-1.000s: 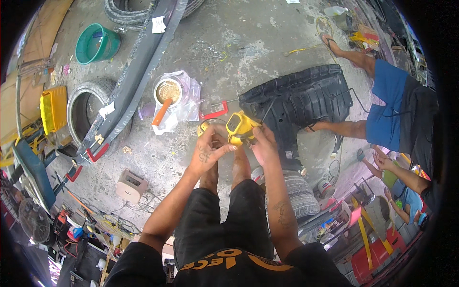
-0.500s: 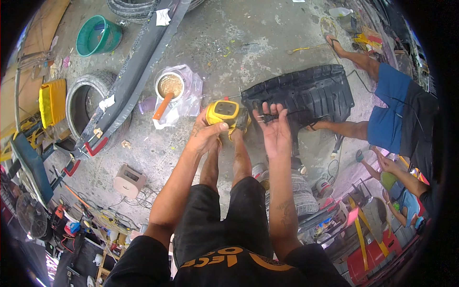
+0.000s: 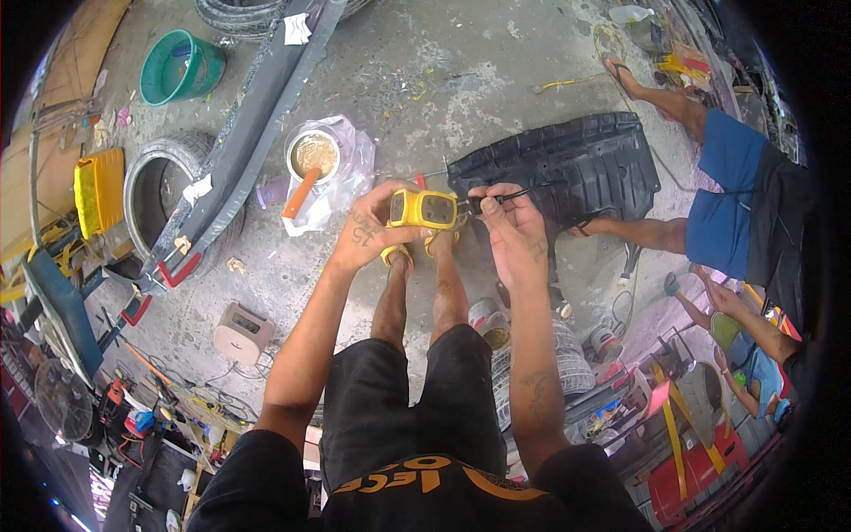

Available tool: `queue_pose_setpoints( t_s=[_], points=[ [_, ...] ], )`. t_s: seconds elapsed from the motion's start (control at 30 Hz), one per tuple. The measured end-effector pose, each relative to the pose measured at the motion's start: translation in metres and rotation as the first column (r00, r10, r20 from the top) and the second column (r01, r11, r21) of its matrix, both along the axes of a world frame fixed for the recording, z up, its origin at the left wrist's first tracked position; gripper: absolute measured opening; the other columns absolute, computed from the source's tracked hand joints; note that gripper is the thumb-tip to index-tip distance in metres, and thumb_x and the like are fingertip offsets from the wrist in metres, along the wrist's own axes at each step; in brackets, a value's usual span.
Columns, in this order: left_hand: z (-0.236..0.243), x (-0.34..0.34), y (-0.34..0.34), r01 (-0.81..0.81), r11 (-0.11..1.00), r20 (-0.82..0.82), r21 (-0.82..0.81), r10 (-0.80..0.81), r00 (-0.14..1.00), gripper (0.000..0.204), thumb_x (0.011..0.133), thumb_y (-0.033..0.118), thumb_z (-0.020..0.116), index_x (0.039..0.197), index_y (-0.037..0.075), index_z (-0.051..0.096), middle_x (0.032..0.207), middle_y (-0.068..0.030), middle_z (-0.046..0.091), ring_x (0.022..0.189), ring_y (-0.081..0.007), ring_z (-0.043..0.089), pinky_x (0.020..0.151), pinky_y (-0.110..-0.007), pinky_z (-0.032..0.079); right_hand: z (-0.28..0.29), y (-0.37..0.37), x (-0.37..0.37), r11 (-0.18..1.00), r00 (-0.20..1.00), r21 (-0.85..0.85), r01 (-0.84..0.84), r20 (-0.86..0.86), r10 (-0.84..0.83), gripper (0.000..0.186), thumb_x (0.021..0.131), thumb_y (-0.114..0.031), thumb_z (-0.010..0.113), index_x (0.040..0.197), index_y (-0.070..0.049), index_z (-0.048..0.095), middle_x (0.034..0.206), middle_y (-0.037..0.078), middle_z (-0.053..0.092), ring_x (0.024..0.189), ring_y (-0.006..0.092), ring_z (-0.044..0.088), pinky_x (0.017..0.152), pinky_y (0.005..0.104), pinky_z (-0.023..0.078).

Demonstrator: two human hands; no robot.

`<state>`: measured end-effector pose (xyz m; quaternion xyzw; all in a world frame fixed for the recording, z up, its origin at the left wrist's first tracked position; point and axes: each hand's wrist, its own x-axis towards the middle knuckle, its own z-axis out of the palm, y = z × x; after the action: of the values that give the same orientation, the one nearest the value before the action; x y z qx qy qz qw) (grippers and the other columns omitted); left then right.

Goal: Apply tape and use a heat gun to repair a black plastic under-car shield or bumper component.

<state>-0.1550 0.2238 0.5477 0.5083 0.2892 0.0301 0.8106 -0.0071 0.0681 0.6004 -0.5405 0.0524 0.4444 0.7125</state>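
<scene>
1. Yellow block with dark panels (image 3: 425, 209), head view: up in front of the person, above the feet, between the two hands.
2. Left hand (image 3: 372, 232): gripping the block at its left end, thumb along the near edge, fingers around the far side. Right end of block sticks out clear of the grip, toward the other hand.
3. Right hand (image 3: 514, 232): thumb and fingers pinching a black plug (image 3: 472, 206). Plug points left, at the block's right end; can't tell if they touch. Black cord (image 3: 532, 186) runs off to the right from the fingers.
4. Beyond the left hand: white tub (image 3: 291, 160) of tan paste on a clear plastic bag (image 3: 356, 164), orange handle (image 3: 301, 196) sloping out over the rim.
5. Beyond the right hand: black ribbed panel (image 3: 576, 160) on the concrete floor (image 3: 390, 97). Co-worker in blue shorts (image 3: 731, 160) to its right.
6. Far left: long grey strip (image 3: 254, 120) passing across a tyre (image 3: 140, 195); green bucket (image 3: 206, 75) past the tyre.
</scene>
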Motion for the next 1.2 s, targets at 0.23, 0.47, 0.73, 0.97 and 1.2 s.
queue_pose_setpoints(
  t_s=[0.23, 0.47, 0.73, 0.97, 1.2],
  points=[
    [0.008, 0.01, -0.003, 0.054, 0.988, -0.005, 0.142, -0.053, 0.999, 0.05, 0.066, 0.001, 0.083, 0.111, 0.002, 0.062, 0.112, -0.0066, 0.062, 0.109, -0.0171, 0.057, 0.099, -0.031, 0.042, -0.002, -0.002, 0.007, 0.945, 0.95, -0.301, -0.131, 0.235, 0.207, 0.023, 0.083, -0.002, 0.073, 0.103, 0.001, 0.06, 0.103, 0.014, 0.068, 0.09, 0.0163, 0.065, 0.08, 0.0269, 0.054],
    [0.006, 0.015, 0.0, 0.152, 0.916, -0.054, 0.371, -0.142, 0.988, 0.046, 0.066, 0.007, 0.083, 0.109, 0.003, 0.065, 0.109, -0.0073, 0.064, 0.106, -0.0187, 0.06, 0.097, -0.032, 0.044, 0.006, 0.01, 0.004, 0.948, 0.927, -0.28, -0.153, 0.292, 0.236, 0.02, 0.081, 0.001, 0.074, 0.097, 0.003, 0.062, 0.1, 0.014, 0.07, 0.088, 0.0141, 0.066, 0.081, 0.0259, 0.053],
    [0.009, 0.023, -0.001, 0.21, 0.918, -0.086, 0.337, -0.192, 0.978, 0.044, 0.065, 0.013, 0.085, 0.104, 0.003, 0.067, 0.103, -0.0065, 0.065, 0.1, -0.0177, 0.061, 0.089, -0.03, 0.046, -0.02, -0.002, 0.014, 0.913, 0.823, -0.319, -0.255, 0.424, 0.378, 0.023, 0.075, 0.001, 0.078, 0.092, 0.002, 0.062, 0.096, 0.012, 0.07, 0.092, 0.0147, 0.065, 0.082, 0.0271, 0.051],
    [-0.006, 0.04, -0.016, 0.204, 0.925, -0.202, 0.319, -0.144, 0.969, 0.044, 0.066, 0.016, 0.087, 0.102, -0.001, 0.067, 0.096, -0.0058, 0.067, 0.087, -0.0126, 0.062, 0.079, -0.027, 0.049, -0.057, -0.01, 0.04, 0.872, 0.836, -0.388, -0.3, 0.333, 0.436, 0.03, 0.076, -0.013, 0.082, 0.098, 0.001, 0.068, 0.092, 0.007, 0.069, 0.082, 0.0127, 0.062, 0.073, 0.0247, 0.049],
    [-0.196, 0.086, -0.009, 0.008, 0.988, -0.477, 0.152, 0.066, 0.876, 0.041, 0.07, 0.026, 0.087, 0.093, -0.002, 0.068, 0.084, -0.0061, 0.066, 0.074, -0.0133, 0.061, 0.069, -0.029, 0.049, -0.165, -0.103, -0.016, 0.825, 0.912, -0.551, -0.124, 0.264, 0.313, 0.07, 0.078, -0.022, 0.08, 0.135, -0.003, 0.045, 0.125, 0.012, 0.057, 0.101, 0.0207, 0.061, 0.086, 0.0356, 0.051]
  ],
)
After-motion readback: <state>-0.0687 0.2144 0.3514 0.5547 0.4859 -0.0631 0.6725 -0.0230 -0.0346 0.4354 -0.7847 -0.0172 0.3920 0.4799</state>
